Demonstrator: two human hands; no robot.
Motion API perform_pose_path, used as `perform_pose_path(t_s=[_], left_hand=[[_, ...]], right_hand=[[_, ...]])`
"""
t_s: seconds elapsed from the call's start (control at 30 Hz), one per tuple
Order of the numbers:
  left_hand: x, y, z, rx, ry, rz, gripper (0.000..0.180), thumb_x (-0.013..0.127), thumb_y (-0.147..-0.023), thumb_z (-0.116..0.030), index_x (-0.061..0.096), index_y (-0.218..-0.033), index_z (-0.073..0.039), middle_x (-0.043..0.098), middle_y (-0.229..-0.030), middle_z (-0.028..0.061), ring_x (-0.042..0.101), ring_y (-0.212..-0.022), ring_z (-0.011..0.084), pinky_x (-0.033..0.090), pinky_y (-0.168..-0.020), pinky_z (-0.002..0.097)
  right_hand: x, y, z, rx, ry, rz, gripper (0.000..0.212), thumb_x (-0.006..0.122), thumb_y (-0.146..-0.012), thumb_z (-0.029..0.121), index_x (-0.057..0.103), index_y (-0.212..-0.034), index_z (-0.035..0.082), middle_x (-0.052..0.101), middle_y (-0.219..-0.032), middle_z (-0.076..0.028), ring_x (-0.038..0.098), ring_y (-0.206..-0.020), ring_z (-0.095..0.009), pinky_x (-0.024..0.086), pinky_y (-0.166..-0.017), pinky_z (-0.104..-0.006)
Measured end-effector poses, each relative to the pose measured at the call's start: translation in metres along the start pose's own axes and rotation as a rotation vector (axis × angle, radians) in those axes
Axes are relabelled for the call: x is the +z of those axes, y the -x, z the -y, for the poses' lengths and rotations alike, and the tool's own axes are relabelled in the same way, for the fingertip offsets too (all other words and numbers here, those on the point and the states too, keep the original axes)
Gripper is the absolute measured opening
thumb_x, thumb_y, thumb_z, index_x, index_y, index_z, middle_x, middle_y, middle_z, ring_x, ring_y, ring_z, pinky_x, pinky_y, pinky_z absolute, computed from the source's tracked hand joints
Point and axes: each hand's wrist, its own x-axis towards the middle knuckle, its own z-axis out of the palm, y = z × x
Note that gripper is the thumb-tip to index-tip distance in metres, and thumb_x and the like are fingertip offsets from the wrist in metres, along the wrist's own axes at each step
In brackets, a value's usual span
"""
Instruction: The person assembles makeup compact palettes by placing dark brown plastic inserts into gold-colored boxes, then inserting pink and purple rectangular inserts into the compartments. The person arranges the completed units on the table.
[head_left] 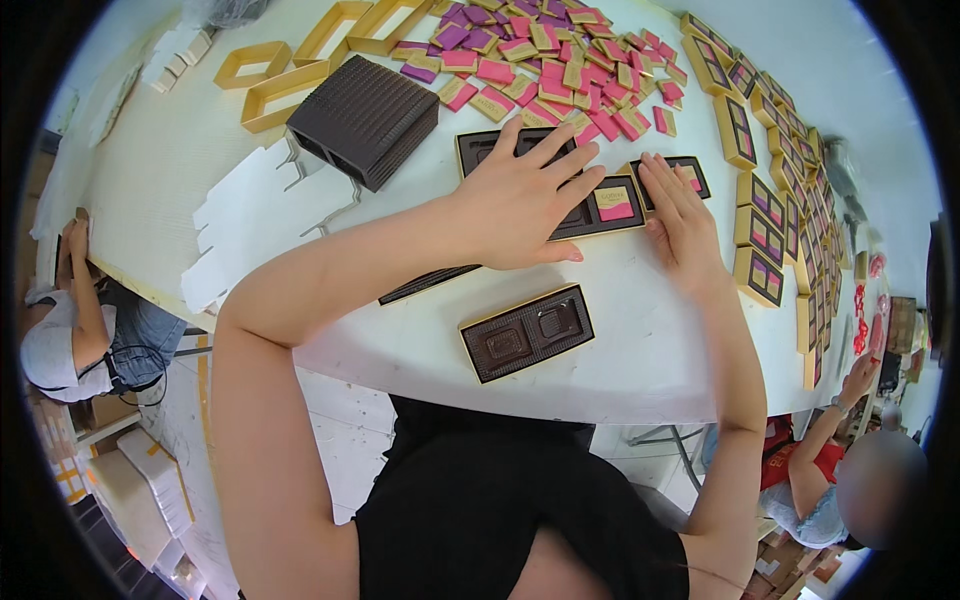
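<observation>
My left hand [520, 200] lies palm down with fingers spread over gold boxes fitted with dark brown two-well trays. Part of one tray box [478, 150] shows past its fingertips. Just right of it, a pink-and-gold wrapped square [613, 204] sits in the right well of another box. My right hand [682, 215], its fingers stretched out and held together, rests on the left part of a farther box [703, 190], which also has a pink-and-gold piece in it. Nearer to me lies a tray box [525, 333] with bare wells. My left forearm partly hides another box [430, 283].
A heap of pink, purple and gold wrapped squares [560, 65] covers the far middle. Stacked brown trays [365, 120], gold box frames [290, 95] and white card sheets [260, 215] stand left. Rows of filled boxes [765, 220] line the right side. Other people sit at both sides.
</observation>
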Motion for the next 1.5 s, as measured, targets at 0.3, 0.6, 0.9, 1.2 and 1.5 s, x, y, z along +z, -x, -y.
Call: perform_pose_path(t_s=[0.3,0.6,0.9,1.2,1.5], left_hand=[[-0.001,-0.003,0.000,0.005,-0.013,-0.006,0.084,0.063,-0.085,-0.060,0.038,-0.150,-0.013,0.033,-0.155,0.0166,0.027,-0.145,0.0391,0.019,-0.110,0.0699],[-0.005,0.001,0.002,-0.020,0.039,0.009,0.086,0.070,-0.078,-0.056,0.042,-0.146,-0.011,0.030,-0.156,0.0200,0.023,-0.147,0.0404,0.015,-0.112,0.0712],[-0.004,-0.005,0.006,0.005,0.050,0.028,0.083,0.076,-0.074,-0.049,0.048,-0.144,-0.014,0.033,-0.156,0.0133,0.028,-0.145,0.0356,0.017,-0.114,0.0671],[-0.003,-0.002,0.010,-0.058,0.073,-0.069,0.101,0.084,-0.064,-0.053,0.042,-0.144,-0.007,0.046,-0.148,0.0130,0.034,-0.143,0.0329,0.020,-0.117,0.0558],[-0.001,-0.002,0.011,-0.095,0.164,-0.102,0.104,0.086,-0.064,-0.047,0.036,-0.145,-0.004,0.048,-0.144,0.0173,0.037,-0.142,0.0312,0.019,-0.118,0.0531]], right_hand=[[-0.006,0.026,-0.050,0.616,-0.149,-0.289,0.039,0.062,-0.093,0.011,0.059,-0.132,0.004,0.065,-0.123,-0.017,0.064,-0.112,-0.031,0.052,-0.096,-0.0413],[0.060,-0.260,0.012,-0.051,0.085,-0.085,0.020,0.063,-0.088,0.020,0.069,-0.097,0.003,0.071,-0.094,-0.018,0.069,-0.089,-0.038,0.056,-0.077,-0.0476],[0.037,-0.238,-0.025,0.147,-0.475,-0.113,0.026,0.063,-0.094,0.019,0.071,-0.115,0.006,0.070,-0.085,-0.012,0.070,-0.079,-0.021,0.057,-0.073,-0.0353],[-0.038,-0.090,0.017,0.293,-0.679,-0.010,0.017,0.065,-0.092,0.007,0.072,-0.107,0.006,0.069,-0.085,-0.006,0.067,-0.075,-0.017,0.054,-0.069,-0.0326],[-0.022,-0.071,0.062,0.314,-0.376,-0.095,0.008,0.067,-0.085,0.002,0.072,-0.092,0.004,0.069,-0.090,-0.008,0.065,-0.082,-0.025,0.052,-0.069,-0.0341]])
